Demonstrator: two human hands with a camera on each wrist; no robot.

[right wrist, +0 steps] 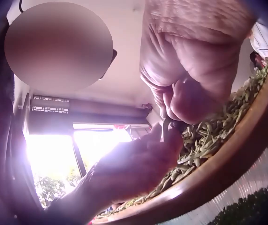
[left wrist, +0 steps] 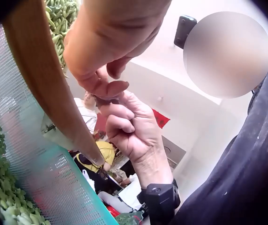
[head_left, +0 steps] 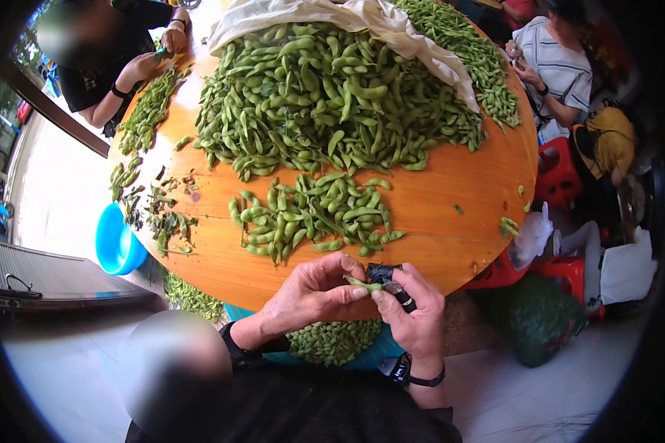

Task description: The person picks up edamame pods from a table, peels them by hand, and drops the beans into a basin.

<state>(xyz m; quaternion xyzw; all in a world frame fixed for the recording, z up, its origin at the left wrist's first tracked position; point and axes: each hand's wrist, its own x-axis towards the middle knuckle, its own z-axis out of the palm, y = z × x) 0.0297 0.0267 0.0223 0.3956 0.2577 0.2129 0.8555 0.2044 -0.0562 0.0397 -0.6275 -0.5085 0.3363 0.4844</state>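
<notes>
A green soybean pod (head_left: 363, 285) is held between both hands above the table's near edge. My left hand (head_left: 316, 291) pinches one end between thumb and forefinger. At the other end, my right hand (head_left: 415, 314) grips it with thumb and curled fingers, and black wraps (head_left: 403, 297) cover parts of its fingers. A small pile of pods (head_left: 314, 214) lies just beyond the hands. In the right wrist view, the pod (right wrist: 166, 129) shows as a thin green strip where the fingertips meet. Fingers hide most of it in the left wrist view.
A big heap of pods (head_left: 332, 96) under a pale cloth (head_left: 421, 40) covers the round table's far side. Trimmings (head_left: 171, 214) lie at left. Below the edge, a teal basket (left wrist: 77, 187) holds pods. A blue basin (head_left: 118, 240) stands at left; other people sit around.
</notes>
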